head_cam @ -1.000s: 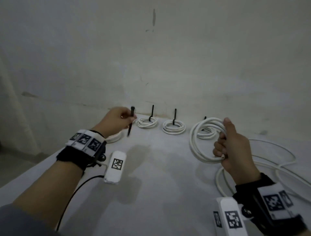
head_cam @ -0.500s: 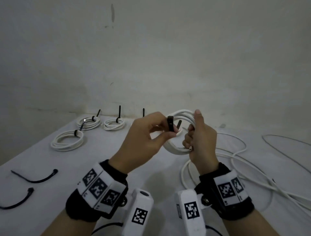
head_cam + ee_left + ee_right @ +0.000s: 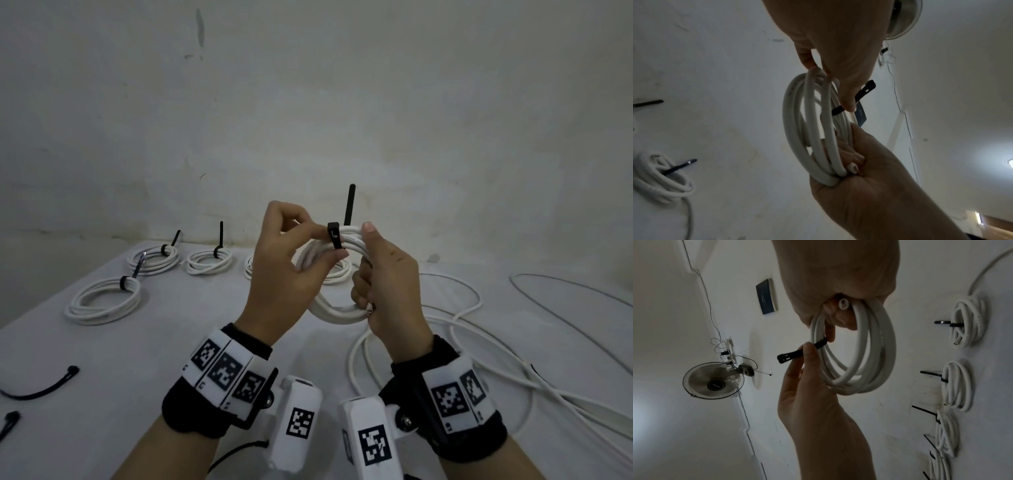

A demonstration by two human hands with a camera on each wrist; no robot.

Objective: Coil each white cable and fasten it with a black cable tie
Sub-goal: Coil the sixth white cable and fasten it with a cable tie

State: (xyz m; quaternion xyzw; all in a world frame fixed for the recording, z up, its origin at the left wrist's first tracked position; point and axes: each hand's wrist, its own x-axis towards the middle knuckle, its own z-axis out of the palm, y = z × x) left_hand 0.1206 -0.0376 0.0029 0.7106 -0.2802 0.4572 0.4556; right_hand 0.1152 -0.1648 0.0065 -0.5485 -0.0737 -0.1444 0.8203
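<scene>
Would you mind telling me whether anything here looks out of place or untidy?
Mostly tidy. Only the loose white cable sprawls uncoiled on the table's right side, unlike the tied coils at the left. The held coil looks neat.

Both forearms reach forward side by side, each wrist wrapped in a black band with white black-patterned marker tiles and a white camera block beneath it. The left hand [image 3: 284,274] is raised with its back toward the head camera, thumb and forefinger pinching a thin black plastic cable tie [image 3: 335,236] while the other fingers curl loosely above. The right hand [image 3: 390,284] stands upright beside it, fingers curled round a coil of white round cable [image 3: 337,310], thumb pointing up against the coil's top.
</scene>
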